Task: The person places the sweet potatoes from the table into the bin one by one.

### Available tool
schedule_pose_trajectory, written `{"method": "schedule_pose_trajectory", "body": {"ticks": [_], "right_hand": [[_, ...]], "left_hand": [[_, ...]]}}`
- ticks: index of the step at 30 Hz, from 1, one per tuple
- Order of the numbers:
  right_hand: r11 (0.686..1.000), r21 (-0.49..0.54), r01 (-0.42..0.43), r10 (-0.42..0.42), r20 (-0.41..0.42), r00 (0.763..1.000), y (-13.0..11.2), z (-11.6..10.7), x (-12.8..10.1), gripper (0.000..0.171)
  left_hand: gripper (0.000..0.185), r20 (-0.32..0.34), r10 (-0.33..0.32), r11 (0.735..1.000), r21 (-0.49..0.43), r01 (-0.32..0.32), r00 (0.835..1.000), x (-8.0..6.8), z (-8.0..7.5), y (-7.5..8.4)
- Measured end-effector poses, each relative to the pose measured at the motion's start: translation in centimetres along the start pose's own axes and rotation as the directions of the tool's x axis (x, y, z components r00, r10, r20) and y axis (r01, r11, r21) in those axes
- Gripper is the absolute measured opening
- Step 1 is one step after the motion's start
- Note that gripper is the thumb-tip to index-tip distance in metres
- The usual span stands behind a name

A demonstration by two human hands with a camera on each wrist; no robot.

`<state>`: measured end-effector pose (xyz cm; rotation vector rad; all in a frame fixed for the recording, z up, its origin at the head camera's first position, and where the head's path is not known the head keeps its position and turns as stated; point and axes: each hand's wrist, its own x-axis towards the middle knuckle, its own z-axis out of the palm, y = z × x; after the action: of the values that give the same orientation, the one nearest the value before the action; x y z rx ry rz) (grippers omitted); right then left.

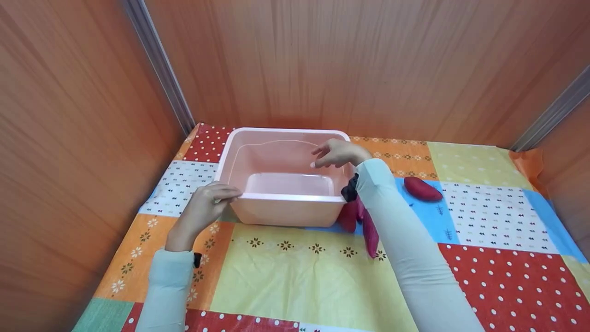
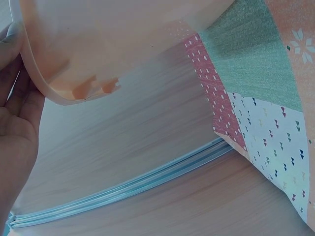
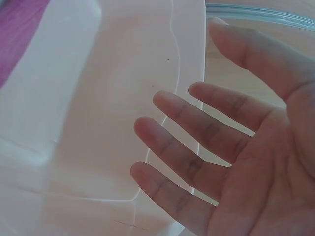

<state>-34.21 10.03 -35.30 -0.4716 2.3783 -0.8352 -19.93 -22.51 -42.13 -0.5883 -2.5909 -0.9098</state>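
Observation:
A pale pink plastic tub point(image 1: 286, 212) stands on the cloth, its inside bare in the head view. My left hand point(image 1: 204, 207) grips the rim at the front left corner; in the left wrist view the thumb and fingers lie on either side of the tub's edge point(image 2: 34, 73). Over the right part of the tub hovers my right hand point(image 1: 340, 153), holding nothing. Its fingers point(image 3: 189, 125) are spread and relaxed in the right wrist view. Beside the tub's right wall, a long magenta object point(image 1: 370, 234) lies partly behind my right forearm.
A dark red oval object point(image 1: 422, 189) lies right of my forearm. Another dark red piece point(image 1: 348, 216) touches or nearly touches the tub's right side. The patchwork cloth point(image 1: 276, 276) covers the table, with wood-grain panels point(image 1: 286, 64) behind and at both sides.

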Motion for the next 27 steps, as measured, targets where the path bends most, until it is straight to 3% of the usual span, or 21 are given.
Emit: {"method": "schedule_pose_trajectory", "body": {"ticks": [16, 27], "right_hand": [[0.996, 0.094, 0.002, 0.007, -0.094, 0.996, 0.5, -1.0, -1.1, 0.056], [0.995, 0.1, 0.003, 0.013, -0.16, 0.987, 1.2, -2.3, -2.2, 0.058]], "left_hand": [[0.024, -0.008, 0.001, 1.0, -0.008, -0.001, 1.0, 0.2, 0.1, -0.1], [0.023, 0.007, -0.012, 1.0, -0.006, 0.012, 1.0, 0.3, 0.0, -0.1]]}}
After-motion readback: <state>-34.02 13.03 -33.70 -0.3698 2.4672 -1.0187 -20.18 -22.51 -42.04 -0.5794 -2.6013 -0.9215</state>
